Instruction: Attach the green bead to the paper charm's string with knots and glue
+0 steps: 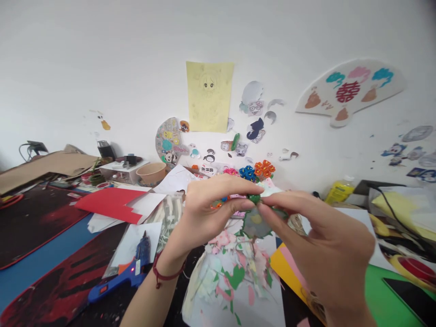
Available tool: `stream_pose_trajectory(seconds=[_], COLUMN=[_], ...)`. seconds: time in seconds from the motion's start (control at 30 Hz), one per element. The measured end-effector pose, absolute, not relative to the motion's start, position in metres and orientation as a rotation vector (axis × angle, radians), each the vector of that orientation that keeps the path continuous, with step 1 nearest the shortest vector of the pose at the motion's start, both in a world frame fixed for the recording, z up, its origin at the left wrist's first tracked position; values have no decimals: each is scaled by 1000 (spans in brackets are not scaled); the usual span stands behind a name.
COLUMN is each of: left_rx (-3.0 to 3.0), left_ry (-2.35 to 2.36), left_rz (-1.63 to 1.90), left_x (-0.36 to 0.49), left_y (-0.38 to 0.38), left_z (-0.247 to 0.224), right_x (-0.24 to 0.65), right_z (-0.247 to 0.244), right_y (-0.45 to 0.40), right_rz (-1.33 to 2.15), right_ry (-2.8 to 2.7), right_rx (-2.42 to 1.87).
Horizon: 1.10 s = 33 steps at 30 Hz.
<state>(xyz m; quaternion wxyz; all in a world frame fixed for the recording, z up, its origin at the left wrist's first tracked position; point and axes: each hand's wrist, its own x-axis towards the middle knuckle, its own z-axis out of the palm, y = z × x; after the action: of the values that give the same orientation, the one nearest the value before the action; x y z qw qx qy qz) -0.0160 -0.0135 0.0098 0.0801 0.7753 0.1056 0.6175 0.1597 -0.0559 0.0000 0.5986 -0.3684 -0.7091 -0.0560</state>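
Both hands meet near the centre of the view, over a white sheet strewn with green and pink paper scraps. A small dark green piece is pinched between the fingertips of my left hand and my right hand. Just below the fingertips is a greyish piece with a jagged green edge; whether it is joined to the green piece I cannot tell. Behind the fingers stand blue and orange flower shapes.
A blue glue gun with a lit red light lies at the left, near red paper. Behind stands a tan bowl. Green paper, a dark phone-like slab and a yellow bottle are at the right.
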Motion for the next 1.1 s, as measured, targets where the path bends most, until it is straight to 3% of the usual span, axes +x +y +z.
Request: stream_pose_trajectory(seconds=[0.53,0.77,1.1], left_rx=[2038,2003,1939], left_ry=[410,476,483], left_rz=[1774,1727,1604], left_x=[-11,-5,-5], left_y=[-15,-25,-29], left_z=[7,8,9], right_x=[163,152,148], right_z=[0,-1,1], right_y=[-58,-60,-65], right_rz=[-190,-755,-978], right_ry=[-1659,-1523,-1531], right_rx=[-969,-917,-879])
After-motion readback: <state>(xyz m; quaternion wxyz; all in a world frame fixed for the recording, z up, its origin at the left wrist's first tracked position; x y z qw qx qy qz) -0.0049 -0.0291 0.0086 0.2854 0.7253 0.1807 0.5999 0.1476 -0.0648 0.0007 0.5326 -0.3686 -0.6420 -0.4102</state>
